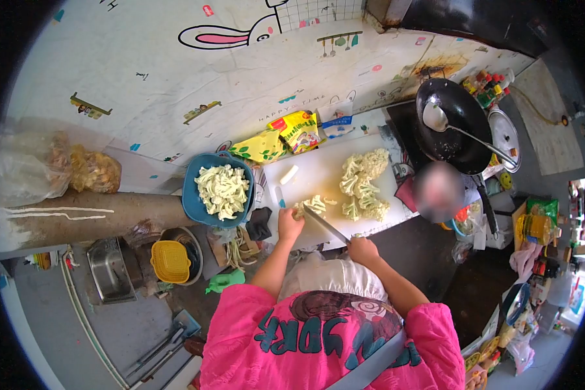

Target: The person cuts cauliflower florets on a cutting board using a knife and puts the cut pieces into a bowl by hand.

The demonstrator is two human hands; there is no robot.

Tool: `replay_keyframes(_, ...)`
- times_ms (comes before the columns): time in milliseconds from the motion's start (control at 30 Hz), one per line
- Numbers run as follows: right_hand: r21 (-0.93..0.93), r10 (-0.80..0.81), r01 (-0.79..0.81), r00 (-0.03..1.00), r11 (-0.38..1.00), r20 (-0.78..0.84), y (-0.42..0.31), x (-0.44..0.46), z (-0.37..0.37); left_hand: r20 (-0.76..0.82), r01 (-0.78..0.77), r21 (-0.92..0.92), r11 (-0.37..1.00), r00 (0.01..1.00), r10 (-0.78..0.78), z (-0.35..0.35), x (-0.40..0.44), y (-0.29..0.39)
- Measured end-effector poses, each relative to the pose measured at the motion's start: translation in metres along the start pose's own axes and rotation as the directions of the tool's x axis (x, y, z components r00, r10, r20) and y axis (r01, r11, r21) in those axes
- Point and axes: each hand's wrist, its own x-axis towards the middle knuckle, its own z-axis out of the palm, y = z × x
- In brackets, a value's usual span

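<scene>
My right hand [362, 249] is closed around the handle of a kitchen knife [328, 225], its blade slanting up and left over the white cutting board [312, 170]. At the blade's tip lie cut cauliflower pieces [316, 203], and my left hand [291, 224] grips a floret there at the board's near edge. Larger cauliflower chunks [364, 185] are heaped on the board's right side. A pale stem piece [289, 175] rests near the board's upper left. Left of the board, a blue basin [189, 198] holds many cut florets [223, 191].
A black wok [458, 149] with a metal ladle [435, 117] sits on the stove at right. Yellow packets [299, 132] stand against the wall behind the board. A yellow basket [170, 261] and a steel sink [110, 266] are lower left. Another person [409, 195] is at the board's right.
</scene>
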Motion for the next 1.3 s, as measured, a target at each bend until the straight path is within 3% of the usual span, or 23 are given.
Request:
replay_keyframes(200,0.124,0.009,-0.011,1.0,0.992,0.01,0.009,0.005,0.009,-0.074,-0.087,-0.076,0.993,0.994,0.081,-0.004,-0.019,-0.014)
replay_keyframes(400,0.119,-0.016,0.017,1.0,0.993,-0.006,0.006,-0.007,-0.005,-0.069,-0.049,-0.141,0.989,0.997,0.039,-0.008,-0.029,-0.019)
replay_keyframes(733,0.07,-0.113,0.121,0.988,0.99,-0.104,0.004,-0.014,-0.009,-0.085,-0.003,-0.033,0.999,0.996,0.0,0.001,-0.011,-0.003)
replay_keyframes(1300,0.069,-0.044,0.04,0.997,0.997,0.057,0.004,0.003,-0.002,0.011,-0.006,-0.003,1.0,1.0,0.006,0.002,0.0,0.001)
